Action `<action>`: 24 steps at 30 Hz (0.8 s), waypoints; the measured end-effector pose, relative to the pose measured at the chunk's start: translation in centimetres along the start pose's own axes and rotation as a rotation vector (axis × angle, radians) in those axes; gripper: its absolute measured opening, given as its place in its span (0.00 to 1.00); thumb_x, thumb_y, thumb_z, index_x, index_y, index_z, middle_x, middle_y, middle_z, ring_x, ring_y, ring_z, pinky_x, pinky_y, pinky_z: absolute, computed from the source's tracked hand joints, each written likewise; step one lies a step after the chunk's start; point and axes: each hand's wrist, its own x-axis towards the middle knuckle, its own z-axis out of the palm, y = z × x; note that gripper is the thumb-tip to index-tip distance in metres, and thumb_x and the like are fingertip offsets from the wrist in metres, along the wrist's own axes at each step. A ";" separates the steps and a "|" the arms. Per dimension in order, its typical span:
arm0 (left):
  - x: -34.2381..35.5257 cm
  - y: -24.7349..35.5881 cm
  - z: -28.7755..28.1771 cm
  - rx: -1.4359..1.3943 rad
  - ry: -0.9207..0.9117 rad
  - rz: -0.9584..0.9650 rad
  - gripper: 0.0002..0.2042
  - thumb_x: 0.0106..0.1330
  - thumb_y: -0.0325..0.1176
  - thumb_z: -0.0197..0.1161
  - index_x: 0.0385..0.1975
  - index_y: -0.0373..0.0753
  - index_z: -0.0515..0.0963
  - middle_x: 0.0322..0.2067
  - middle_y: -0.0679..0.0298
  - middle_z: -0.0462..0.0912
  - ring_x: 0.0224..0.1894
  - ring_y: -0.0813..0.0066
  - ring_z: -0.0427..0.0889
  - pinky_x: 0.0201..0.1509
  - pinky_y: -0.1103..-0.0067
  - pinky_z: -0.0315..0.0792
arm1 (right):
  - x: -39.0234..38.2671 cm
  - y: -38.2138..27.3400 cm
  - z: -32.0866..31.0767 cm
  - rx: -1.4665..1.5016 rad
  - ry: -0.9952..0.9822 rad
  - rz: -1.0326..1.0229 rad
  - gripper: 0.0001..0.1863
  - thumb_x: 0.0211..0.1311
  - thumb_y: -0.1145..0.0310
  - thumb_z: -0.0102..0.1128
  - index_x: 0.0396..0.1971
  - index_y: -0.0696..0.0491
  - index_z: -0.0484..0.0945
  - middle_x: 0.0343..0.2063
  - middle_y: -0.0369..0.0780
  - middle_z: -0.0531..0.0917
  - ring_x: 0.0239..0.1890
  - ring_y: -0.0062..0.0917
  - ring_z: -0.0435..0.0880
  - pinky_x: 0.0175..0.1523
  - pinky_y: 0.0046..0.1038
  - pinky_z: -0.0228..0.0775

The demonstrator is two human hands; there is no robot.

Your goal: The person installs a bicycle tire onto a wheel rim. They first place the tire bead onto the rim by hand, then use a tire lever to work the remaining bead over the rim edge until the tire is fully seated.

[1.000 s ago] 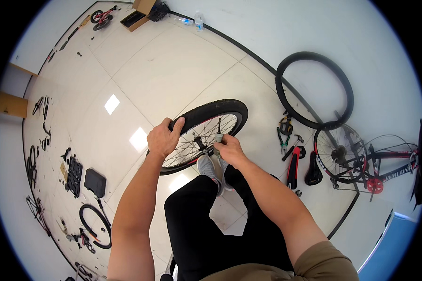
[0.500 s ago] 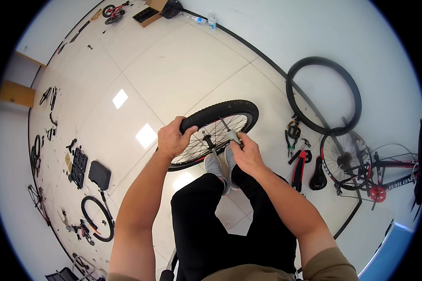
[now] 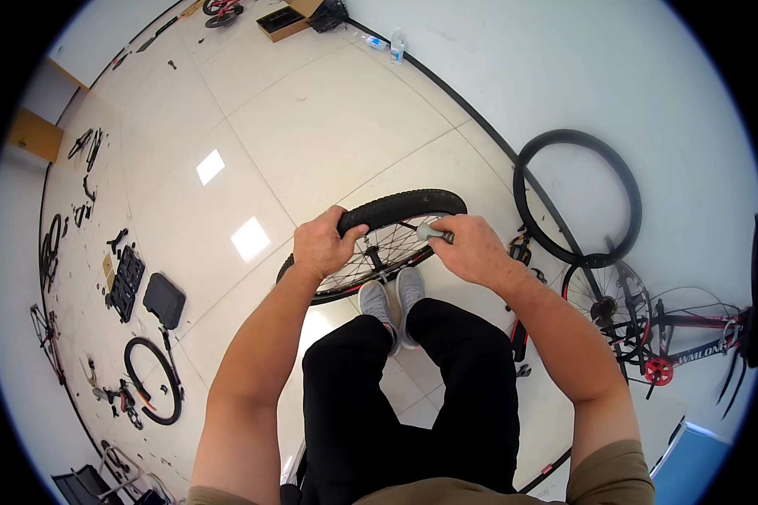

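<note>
A spoked bicycle wheel [image 3: 387, 202] with a black tire rests tilted by my grey sneakers. My left hand [image 3: 324, 244] grips the upper left of its tire, thumb lying over the inner edge. My right hand [image 3: 467, 248] holds a tool with a pale grey handle [image 3: 433, 231] and a thin dark shaft, angled left toward the tire's inner edge. I cannot make out whether the tip touches tire or rim.
A loose tire [image 3: 531, 160] leans by the right wall near a red-and-black bicycle frame [image 3: 691, 320] and hand tools [image 3: 519, 248]. Tool cases [image 3: 164, 299], a partly disassembled bicycle [image 3: 126, 404] and scattered parts lie left. A cardboard box [image 3: 284, 32] and bottles [image 3: 397, 46] stand far back.
My right hand has moved up and right, turning the tool from upright to nearly level, pointing left. My left hand has shifted slightly right, still on the tire. The view has shifted too.
</note>
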 end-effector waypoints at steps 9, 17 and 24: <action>-0.1 0.4 -0.4 0.047 -0.063 -0.057 0.23 0.65 0.58 0.68 0.40 0.42 0.81 0.25 0.58 0.85 0.32 0.55 0.87 0.36 0.62 0.78 | 1.9 -1.6 -2.7 -0.104 -0.106 -0.032 0.17 0.59 0.64 0.61 0.43 0.58 0.88 0.34 0.50 0.89 0.40 0.47 0.88 0.50 0.41 0.79; -0.1 0.6 -0.1 0.016 -0.020 -0.028 0.22 0.64 0.58 0.68 0.39 0.42 0.81 0.25 0.59 0.86 0.31 0.55 0.87 0.36 0.62 0.78 | 3.5 -1.9 -3.8 -0.192 -0.196 0.053 0.17 0.56 0.65 0.62 0.42 0.59 0.88 0.36 0.52 0.88 0.42 0.46 0.88 0.52 0.39 0.79; -0.1 0.5 0.1 0.043 0.019 -0.012 0.23 0.65 0.58 0.68 0.39 0.41 0.80 0.20 0.59 0.83 0.27 0.54 0.86 0.32 0.63 0.77 | 4.4 -2.3 -4.2 -0.236 -0.271 0.099 0.17 0.56 0.65 0.62 0.41 0.59 0.89 0.36 0.52 0.88 0.42 0.45 0.88 0.51 0.39 0.79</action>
